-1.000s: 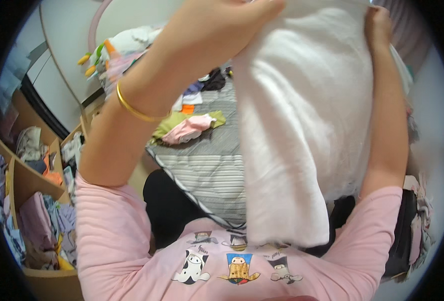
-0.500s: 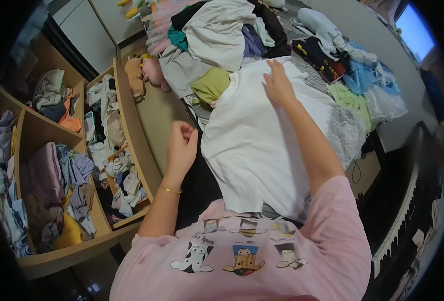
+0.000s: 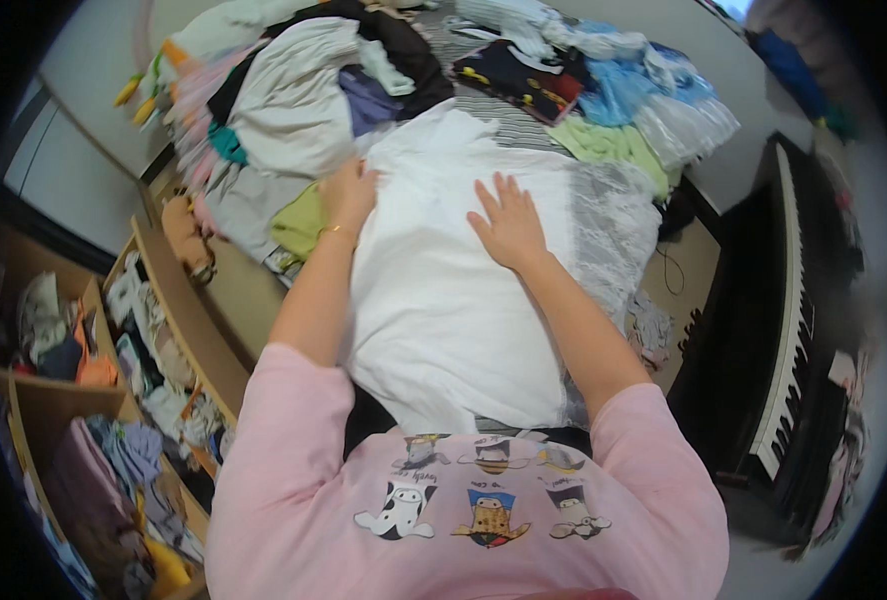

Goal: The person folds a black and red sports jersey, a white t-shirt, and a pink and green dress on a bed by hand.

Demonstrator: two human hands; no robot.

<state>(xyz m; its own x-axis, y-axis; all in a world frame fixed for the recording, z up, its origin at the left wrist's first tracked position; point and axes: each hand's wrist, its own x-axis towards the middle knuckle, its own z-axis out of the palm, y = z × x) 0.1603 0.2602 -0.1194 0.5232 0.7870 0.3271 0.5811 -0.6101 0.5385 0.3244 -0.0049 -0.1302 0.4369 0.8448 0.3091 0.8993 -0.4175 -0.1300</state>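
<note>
On white garment (image 3: 443,300), both hands flat (fingers spread), left hand (image 3: 348,195) at edge, clothes pile (image 3: 293,110) crowding beyond.

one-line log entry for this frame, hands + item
left hand: flat on white garment, left edge | right hand: flat, fingers spread, mid-garment | garment: spread over clothes pile

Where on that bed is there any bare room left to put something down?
Hardly any. The flattest patch is the white garment itself, below the left hand and right hand. A sliver of striped bedding shows beyond it. The clothes pile and blue clothes crowd everything else.
</note>
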